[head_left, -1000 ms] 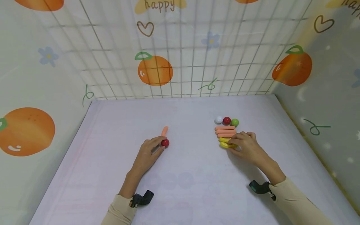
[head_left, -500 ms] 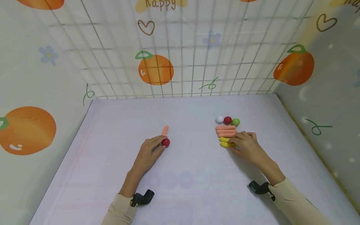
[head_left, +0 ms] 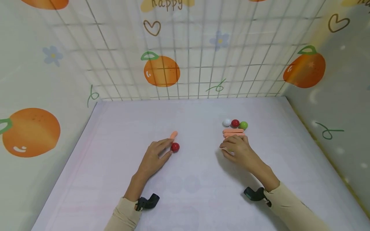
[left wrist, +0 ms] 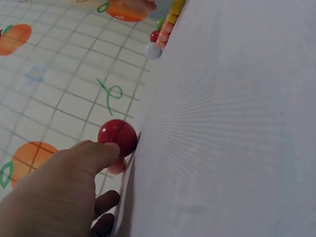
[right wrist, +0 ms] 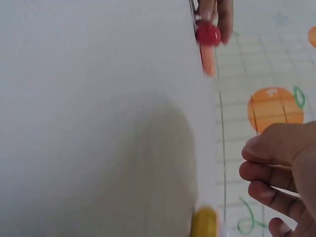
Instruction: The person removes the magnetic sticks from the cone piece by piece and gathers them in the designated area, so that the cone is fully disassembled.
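Note:
My left hand [head_left: 154, 158] rests on the table by a glossy red ball [head_left: 175, 147], its thumb and forefinger spread at the ball's near side. In the left wrist view the thumb overlaps the red ball [left wrist: 117, 136]. Just beyond lies a pink sausage-shaped stick [head_left: 174, 134], partly hidden. My right hand [head_left: 241, 153] hovers over the right-hand group, fingers loosely bent. In the right wrist view these fingers [right wrist: 271, 173] stand close together with nothing seen between them. Below them is a yellow rounded piece [right wrist: 204, 222]. From above, the hand covers the yellow pieces.
Behind the right hand lie several pink sausage-shaped sticks [head_left: 233, 131] side by side. Beyond them a white ball [head_left: 226, 122], a second red ball [head_left: 235, 123] and a green ball [head_left: 243, 125] form a row. Curtained walls [head_left: 190, 64] bound the white table [head_left: 144, 115].
My right hand has left its grip at the yellow pieces and moved left, covering them. The red ball and the pink stick beside my left hand have shifted slightly right.

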The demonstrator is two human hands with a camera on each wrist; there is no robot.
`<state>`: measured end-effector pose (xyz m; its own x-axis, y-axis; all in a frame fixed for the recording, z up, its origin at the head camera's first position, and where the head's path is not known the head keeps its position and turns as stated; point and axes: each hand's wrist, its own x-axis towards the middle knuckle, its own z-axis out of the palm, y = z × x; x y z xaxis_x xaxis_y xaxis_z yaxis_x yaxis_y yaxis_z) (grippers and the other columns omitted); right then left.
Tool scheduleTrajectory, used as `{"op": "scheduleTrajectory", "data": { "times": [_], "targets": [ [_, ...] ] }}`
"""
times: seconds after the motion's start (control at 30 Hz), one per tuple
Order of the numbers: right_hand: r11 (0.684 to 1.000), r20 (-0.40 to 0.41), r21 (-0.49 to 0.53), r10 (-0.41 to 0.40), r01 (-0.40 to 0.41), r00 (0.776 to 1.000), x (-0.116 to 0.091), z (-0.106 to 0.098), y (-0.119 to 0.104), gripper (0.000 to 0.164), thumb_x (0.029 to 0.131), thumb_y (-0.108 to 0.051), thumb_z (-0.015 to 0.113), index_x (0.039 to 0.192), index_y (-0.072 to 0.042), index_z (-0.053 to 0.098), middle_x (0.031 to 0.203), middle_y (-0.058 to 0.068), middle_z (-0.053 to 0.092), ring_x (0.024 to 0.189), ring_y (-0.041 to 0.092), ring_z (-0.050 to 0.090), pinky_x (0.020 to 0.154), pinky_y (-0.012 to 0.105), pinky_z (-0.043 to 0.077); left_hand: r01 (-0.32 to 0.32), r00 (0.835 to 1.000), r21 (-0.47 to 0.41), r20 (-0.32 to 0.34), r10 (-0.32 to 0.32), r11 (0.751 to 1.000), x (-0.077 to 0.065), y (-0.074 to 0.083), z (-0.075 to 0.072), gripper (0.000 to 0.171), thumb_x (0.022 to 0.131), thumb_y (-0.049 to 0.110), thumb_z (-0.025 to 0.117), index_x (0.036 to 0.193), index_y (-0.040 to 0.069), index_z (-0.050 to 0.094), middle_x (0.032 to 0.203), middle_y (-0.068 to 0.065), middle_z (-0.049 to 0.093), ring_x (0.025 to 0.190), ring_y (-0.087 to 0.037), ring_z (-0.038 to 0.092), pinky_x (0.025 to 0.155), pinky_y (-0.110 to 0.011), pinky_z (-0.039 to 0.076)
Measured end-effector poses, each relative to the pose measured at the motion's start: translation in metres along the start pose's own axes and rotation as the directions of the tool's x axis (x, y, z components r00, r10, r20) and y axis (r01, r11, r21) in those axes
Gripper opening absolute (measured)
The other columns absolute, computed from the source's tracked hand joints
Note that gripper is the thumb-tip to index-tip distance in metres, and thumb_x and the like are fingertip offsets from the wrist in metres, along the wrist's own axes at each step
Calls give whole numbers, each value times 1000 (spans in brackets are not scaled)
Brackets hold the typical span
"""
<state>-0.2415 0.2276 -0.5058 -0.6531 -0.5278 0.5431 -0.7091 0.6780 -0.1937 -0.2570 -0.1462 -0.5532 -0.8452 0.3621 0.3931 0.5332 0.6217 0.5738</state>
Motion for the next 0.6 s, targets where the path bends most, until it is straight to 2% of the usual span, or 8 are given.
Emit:
{"op": "scheduleTrajectory", "data": {
  "times": [0.13, 0.3, 0.47, 0.6],
  "targets": [
    [998, 67, 38, 42, -45, 997, 13, 11, -15, 15, 80, -10, 83, 93, -11, 76, 94, 1, 69, 95, 23, 62, 76, 44, 33, -3, 1000, 0, -4, 3, 1000, 1, -2, 1, 49, 93, 14, 72, 141, 18, 60, 141, 2, 57, 119, -22, 53, 93, -42, 48],
    [991, 141, 71, 99, -110, 985, 31, 27, -34, 17, 85, -18, 80, 101, -11, 76, 101, 1, 70, 101, 22, 62, 83, 44, 37, -22, 1000, 11, -14, 22, 1000, 0, -2, 2, 40, 94, 11, 70, 134, 17, 66, 138, 6, 60, 116, -19, 54, 92, -40, 47],
    [982, 164, 133, 110, -133, 980, 52, 45, -53, 26, 87, -26, 79, 106, -9, 75, 102, 1, 70, 101, 20, 62, 86, 43, 39, -40, 999, -44, -15, 39, 998, -1, 2, 1, 31, 95, 12, 69, 125, 21, 72, 128, 11, 65, 108, -13, 57, 88, -35, 50],
    [980, 177, 141, 113, -139, 978, 65, 62, -66, 33, 86, -35, 80, 107, -10, 74, 98, -1, 69, 96, 18, 61, 85, 44, 39, -77, 997, -65, -18, 76, 995, -1, 5, 0, 29, 96, 12, 69, 124, 18, 73, 128, 9, 65, 107, -13, 57, 86, -33, 51]
  ]
}}
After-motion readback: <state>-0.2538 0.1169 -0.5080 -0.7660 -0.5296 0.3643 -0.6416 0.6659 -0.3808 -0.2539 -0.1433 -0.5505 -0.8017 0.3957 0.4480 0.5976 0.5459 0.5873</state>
